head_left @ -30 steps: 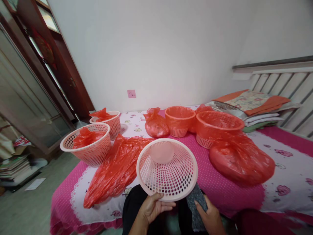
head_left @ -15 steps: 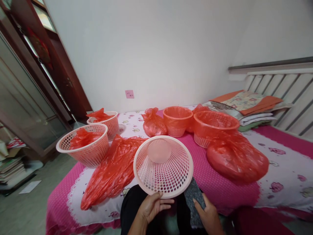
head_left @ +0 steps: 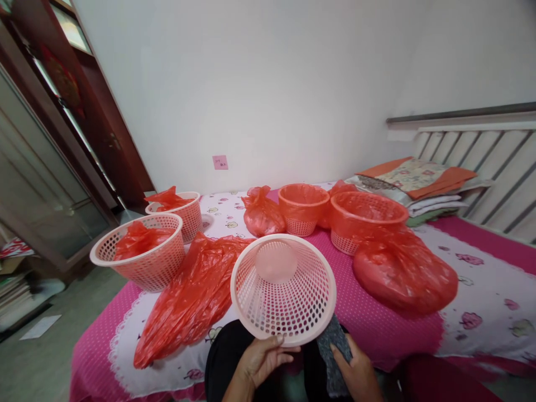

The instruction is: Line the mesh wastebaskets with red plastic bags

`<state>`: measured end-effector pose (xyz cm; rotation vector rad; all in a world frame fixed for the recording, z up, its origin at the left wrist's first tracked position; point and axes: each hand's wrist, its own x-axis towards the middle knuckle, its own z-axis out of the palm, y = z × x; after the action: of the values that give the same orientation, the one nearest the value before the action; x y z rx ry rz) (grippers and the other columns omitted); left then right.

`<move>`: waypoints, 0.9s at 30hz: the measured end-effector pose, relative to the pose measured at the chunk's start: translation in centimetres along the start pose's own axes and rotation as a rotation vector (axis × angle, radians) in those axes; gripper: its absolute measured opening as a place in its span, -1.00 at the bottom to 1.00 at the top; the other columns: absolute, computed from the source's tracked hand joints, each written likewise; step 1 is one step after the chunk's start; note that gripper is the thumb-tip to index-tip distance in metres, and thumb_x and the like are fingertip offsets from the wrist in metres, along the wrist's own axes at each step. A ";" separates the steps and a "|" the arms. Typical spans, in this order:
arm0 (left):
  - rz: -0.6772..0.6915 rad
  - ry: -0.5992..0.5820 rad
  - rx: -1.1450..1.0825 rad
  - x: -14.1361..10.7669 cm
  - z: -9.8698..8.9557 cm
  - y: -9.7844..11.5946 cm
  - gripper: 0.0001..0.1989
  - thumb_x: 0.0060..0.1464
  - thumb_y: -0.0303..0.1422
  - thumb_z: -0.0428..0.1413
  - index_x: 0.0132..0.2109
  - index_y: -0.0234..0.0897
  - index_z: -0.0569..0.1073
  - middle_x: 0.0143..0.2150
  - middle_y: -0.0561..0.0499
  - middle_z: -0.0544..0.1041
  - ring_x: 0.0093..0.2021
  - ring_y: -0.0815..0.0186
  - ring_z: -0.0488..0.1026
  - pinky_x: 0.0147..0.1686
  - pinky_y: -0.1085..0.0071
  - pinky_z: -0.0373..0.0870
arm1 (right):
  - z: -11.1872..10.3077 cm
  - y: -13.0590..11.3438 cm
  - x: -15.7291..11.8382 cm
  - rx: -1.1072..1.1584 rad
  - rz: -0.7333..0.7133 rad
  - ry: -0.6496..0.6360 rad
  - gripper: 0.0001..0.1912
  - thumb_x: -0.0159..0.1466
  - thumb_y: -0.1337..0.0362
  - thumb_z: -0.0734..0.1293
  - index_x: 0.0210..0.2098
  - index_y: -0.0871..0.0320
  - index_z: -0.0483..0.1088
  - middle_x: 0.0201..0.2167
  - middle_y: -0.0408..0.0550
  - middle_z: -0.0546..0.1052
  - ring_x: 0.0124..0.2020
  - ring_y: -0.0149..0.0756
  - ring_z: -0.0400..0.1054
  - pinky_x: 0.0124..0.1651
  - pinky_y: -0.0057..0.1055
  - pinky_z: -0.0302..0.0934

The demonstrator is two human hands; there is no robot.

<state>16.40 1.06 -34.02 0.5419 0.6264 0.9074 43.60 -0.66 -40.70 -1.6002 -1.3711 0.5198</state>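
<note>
My left hand grips the near rim of a pale pink perforated basket, thumb on the rim and fingers beneath. The basket is tilted, its open mouth facing me, and nothing shows inside. In my right hand is a dark grey cloth, pinched between thumb and fingers, its upper end against the basket's lower right side. A crumpled red plastic bag lies just left of the basket.
Two pink baskets holding red bags stand at the left. Behind are a knotted red bag and two red-lined baskets. A full red bag lies at the right, near folded cloths on the bed.
The held basket has shifted slightly right and down and turned a little. Both hands keep their holds, and the whole view has moved slightly.
</note>
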 end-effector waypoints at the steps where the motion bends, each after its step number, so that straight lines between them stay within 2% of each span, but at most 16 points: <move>1: -0.014 -0.017 -0.004 0.1 0.0 0.0 -0.71 0.13 -0.40 0.27 -0.05 -0.54 0.62 -0.05 -0.41 0.66 -0.09 -0.02 0.66 -0.19 0.30 0.51 | 0.0 -0.1 0.0 -0.007 -0.004 0.003 -0.49 0.21 -0.15 0.27 -0.14 0.15 0.50 -0.18 0.17 0.68 -0.14 0.03 0.58 -0.06 -0.20 0.45; 5: -0.044 -0.056 -0.029 0.2 -0.4 -0.2 -0.72 0.17 -0.39 0.23 -0.03 -0.51 0.60 0.00 -0.42 0.64 -0.04 -0.10 0.64 -0.11 0.21 0.50 | 0.0 -0.7 0.0 -0.020 -0.009 -0.008 -0.51 0.22 -0.14 0.25 -0.16 0.14 0.49 -0.21 0.15 0.67 -0.17 0.00 0.58 -0.09 -0.22 0.45; 10: -0.008 -0.054 -0.085 0.2 -0.7 -0.4 -0.75 0.14 -0.39 0.25 -0.06 -0.45 0.58 0.04 -0.37 0.64 0.02 -0.13 0.61 -0.03 0.14 0.46 | -0.2 -0.9 -0.1 -0.023 -0.004 -0.011 -0.49 0.22 -0.13 0.25 -0.12 0.16 0.49 -0.19 0.16 0.67 -0.16 0.01 0.59 -0.06 -0.22 0.45; 17: 0.041 0.015 -0.121 0.7 -0.8 -0.3 -0.81 0.04 -0.38 0.33 -0.22 -0.41 0.55 -0.02 -0.33 0.67 0.03 -0.14 0.61 0.07 0.10 0.40 | -0.2 -0.9 0.0 0.003 -0.017 -0.023 -0.53 0.23 -0.12 0.26 -0.14 0.12 0.49 -0.19 0.14 0.68 -0.17 -0.02 0.59 -0.09 -0.25 0.45; 24: 0.034 0.022 -0.051 0.7 -0.5 -0.3 -0.72 0.06 -0.34 0.34 -0.12 -0.42 0.54 0.01 -0.33 0.65 0.04 -0.15 0.60 0.07 0.07 0.40 | -0.4 -1.4 0.0 -0.008 0.022 -0.051 -0.51 0.23 -0.12 0.24 -0.12 0.13 0.47 -0.18 0.14 0.67 -0.17 -0.01 0.58 -0.09 -0.22 0.44; 27: 0.039 0.023 -0.024 0.6 -0.5 -0.3 -0.71 0.07 -0.32 0.33 -0.10 -0.41 0.54 0.01 -0.32 0.65 0.02 -0.14 0.61 0.02 0.09 0.42 | -0.4 -1.3 0.0 -0.025 0.023 -0.018 -0.50 0.21 -0.13 0.25 -0.13 0.14 0.48 -0.16 0.18 0.67 -0.13 0.03 0.58 -0.05 -0.20 0.43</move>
<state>16.49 1.48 -34.71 0.5248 0.6268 0.9579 43.22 -0.86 -39.44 -1.6374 -1.3788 0.5341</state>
